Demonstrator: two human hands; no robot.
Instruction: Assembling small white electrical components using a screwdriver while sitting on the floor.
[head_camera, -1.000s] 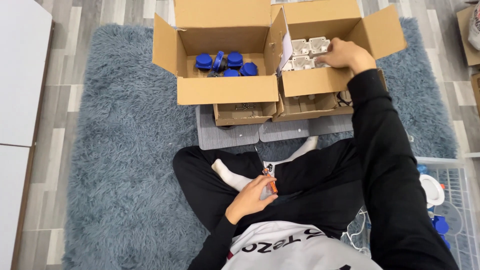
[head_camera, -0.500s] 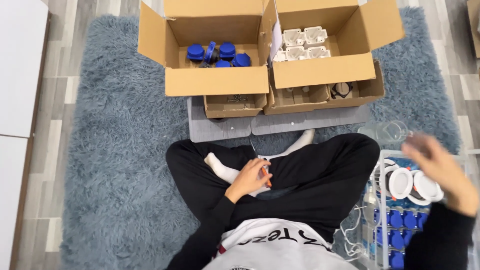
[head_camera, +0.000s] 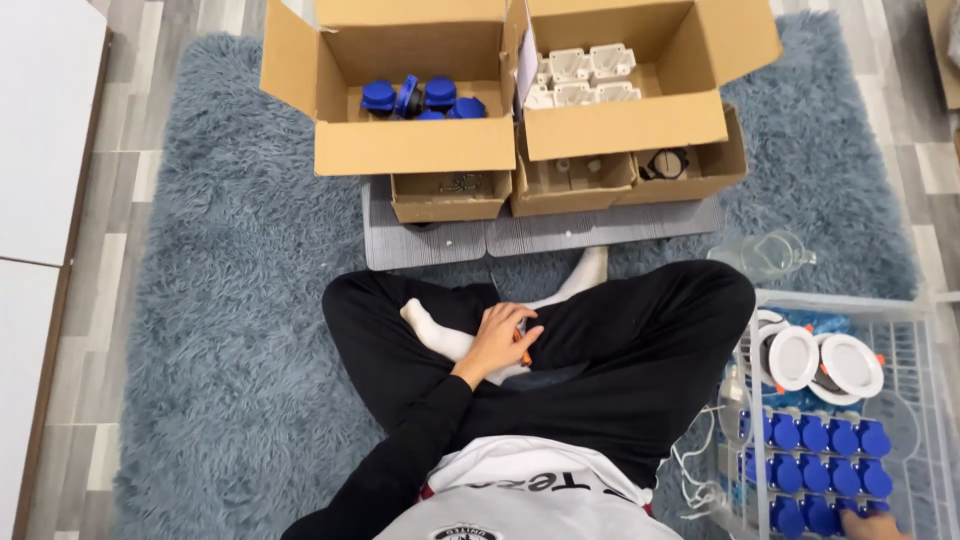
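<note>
Right hand (head_camera: 872, 524) has dropped to the blue caps (head_camera: 812, 437) (grip hidden); left hand (head_camera: 500, 340) loosely grips an orange tool (head_camera: 524, 352).

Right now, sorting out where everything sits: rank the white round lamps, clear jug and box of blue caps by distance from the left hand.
From the left hand, resting on the lap:
1. Clear jug, right.
2. White round lamps, in the basket, right; close to the jug's distance.
3. Box of blue caps, ahead.

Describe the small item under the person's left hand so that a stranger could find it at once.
Start at the blue shaggy rug and find the crossed legs in black trousers at its middle. On the lap rests the left hand, fingers curled over a small item with an orange tip. It is the only orange-tipped thing on the lap; most of it is hidden.
</note>
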